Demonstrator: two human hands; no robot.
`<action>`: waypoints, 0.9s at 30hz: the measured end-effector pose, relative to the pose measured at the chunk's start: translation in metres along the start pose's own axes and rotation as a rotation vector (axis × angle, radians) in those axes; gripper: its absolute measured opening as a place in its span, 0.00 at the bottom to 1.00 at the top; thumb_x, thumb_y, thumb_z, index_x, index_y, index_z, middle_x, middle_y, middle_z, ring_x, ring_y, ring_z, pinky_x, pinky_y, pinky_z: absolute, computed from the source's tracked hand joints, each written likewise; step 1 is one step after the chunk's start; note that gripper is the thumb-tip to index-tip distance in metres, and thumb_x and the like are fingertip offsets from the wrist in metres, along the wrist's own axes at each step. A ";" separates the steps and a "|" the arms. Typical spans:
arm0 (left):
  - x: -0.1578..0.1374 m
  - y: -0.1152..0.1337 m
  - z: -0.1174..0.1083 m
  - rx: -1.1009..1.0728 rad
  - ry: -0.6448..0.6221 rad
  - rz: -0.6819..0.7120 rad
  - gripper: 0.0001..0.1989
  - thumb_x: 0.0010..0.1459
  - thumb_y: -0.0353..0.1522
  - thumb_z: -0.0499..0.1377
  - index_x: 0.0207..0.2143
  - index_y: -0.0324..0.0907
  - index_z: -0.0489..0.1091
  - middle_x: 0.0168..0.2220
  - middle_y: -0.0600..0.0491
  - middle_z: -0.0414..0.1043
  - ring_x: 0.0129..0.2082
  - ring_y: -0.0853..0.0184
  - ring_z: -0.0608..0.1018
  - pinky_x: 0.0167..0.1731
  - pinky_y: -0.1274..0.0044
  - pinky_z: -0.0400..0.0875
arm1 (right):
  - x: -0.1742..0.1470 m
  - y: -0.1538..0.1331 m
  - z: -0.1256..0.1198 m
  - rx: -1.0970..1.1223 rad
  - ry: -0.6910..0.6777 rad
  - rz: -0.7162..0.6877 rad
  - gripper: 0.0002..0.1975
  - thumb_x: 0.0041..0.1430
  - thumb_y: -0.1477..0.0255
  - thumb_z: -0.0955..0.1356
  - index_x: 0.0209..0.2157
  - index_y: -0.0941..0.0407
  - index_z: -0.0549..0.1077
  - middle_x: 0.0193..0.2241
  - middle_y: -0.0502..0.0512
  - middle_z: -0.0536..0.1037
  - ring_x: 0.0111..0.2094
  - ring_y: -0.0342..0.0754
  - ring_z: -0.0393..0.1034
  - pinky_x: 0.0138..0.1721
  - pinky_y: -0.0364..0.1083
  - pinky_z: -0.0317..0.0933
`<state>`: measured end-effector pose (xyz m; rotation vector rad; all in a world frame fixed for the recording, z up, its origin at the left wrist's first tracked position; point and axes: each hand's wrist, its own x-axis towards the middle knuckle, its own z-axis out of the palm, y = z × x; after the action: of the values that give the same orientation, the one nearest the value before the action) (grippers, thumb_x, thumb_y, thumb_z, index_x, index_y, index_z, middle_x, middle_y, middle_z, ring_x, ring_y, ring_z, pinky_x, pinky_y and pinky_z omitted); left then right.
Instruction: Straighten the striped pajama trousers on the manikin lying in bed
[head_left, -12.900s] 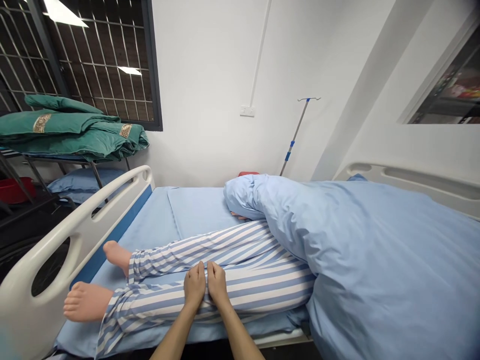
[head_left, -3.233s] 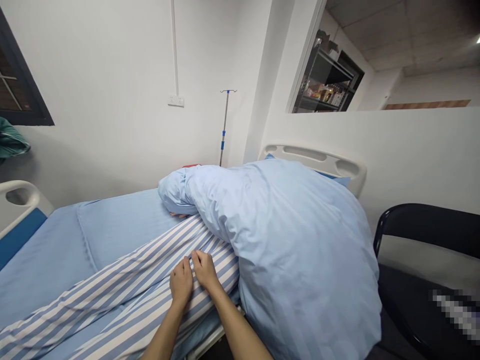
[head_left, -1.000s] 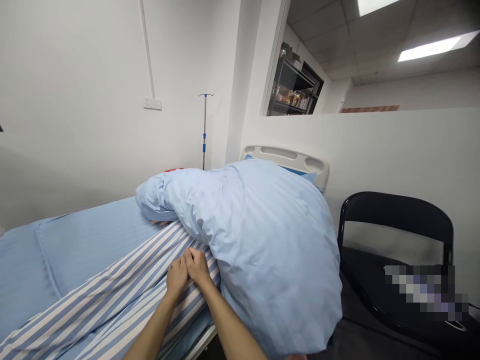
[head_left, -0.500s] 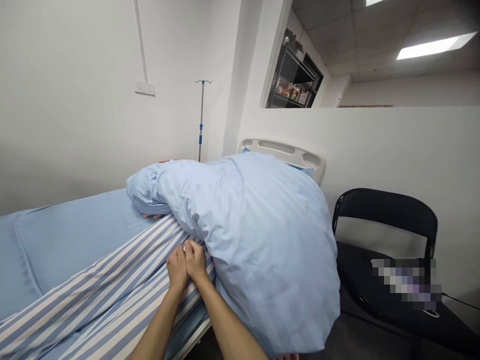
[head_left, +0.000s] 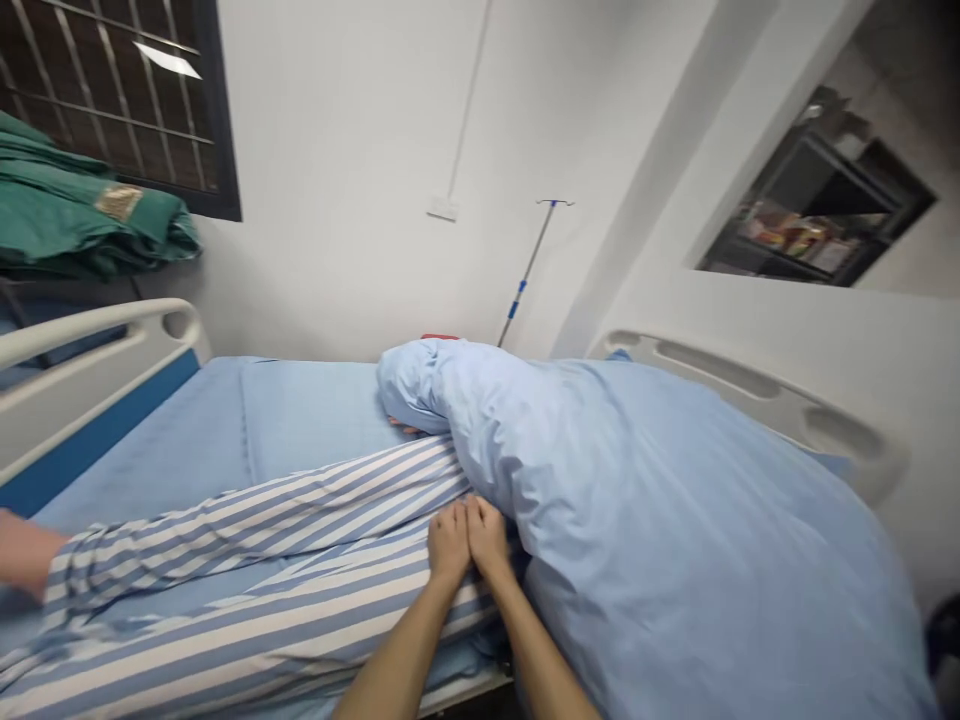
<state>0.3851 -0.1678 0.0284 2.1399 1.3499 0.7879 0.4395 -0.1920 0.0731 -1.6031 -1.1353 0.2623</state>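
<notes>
My left hand point(head_left: 450, 545) and my right hand point(head_left: 487, 530) are side by side, touching, both with fingers curled closed. They are on the blue-and-white striped trousers point(head_left: 300, 515) of a figure lying on the bed, near the hip, and appear to grip the cloth there; the fingertips are hidden. Just beyond and to the right, a light blue quilt point(head_left: 660, 520) is bunched over the figure's upper body. A few fingertips point(head_left: 403, 427) peek out from under the quilt's far edge. At the left, a bare foot or ankle point(head_left: 30, 555) comes out of a trouser leg.
A blue sheet point(head_left: 300, 410) covers the bed between a footboard point(head_left: 105, 325) at left and a headboard point(head_left: 720, 375) at right. An infusion stand point(head_left: 525, 280) rises behind the bed. Green cloth point(head_left: 82, 215) is heaped below a barred window point(head_left: 127, 90).
The view has swung left, bringing the footboard, window and foot into sight while the chair has mostly left the picture. My hands keep their hold at the same spot on the trousers.
</notes>
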 end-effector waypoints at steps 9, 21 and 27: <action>-0.002 0.009 -0.003 -0.063 -0.059 -0.135 0.19 0.61 0.35 0.39 0.40 0.42 0.69 0.38 0.48 0.72 0.37 0.67 0.71 0.38 0.76 0.59 | 0.003 0.021 -0.007 -0.180 0.055 0.039 0.22 0.54 0.56 0.55 0.16 0.55 0.63 0.13 0.51 0.66 0.20 0.44 0.57 0.23 0.43 0.52; -0.025 -0.030 -0.050 -0.016 -0.113 -0.117 0.24 0.61 0.35 0.35 0.35 0.43 0.70 0.35 0.51 0.73 0.36 0.69 0.70 0.36 0.78 0.58 | 0.000 0.035 -0.003 -0.352 0.059 -0.017 0.22 0.55 0.58 0.53 0.17 0.56 0.61 0.14 0.52 0.67 0.18 0.42 0.53 0.22 0.42 0.48; -0.070 -0.109 -0.110 0.207 -0.102 -0.127 0.18 0.60 0.32 0.40 0.37 0.45 0.69 0.38 0.51 0.72 0.38 0.68 0.70 0.38 0.78 0.59 | -0.001 0.035 -0.004 -0.358 0.022 0.008 0.22 0.54 0.57 0.53 0.17 0.56 0.62 0.14 0.54 0.67 0.18 0.43 0.56 0.22 0.42 0.50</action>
<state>0.2153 -0.1779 0.0197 2.1900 1.5533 0.5015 0.4601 -0.1934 0.0449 -1.9175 -1.2080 0.0460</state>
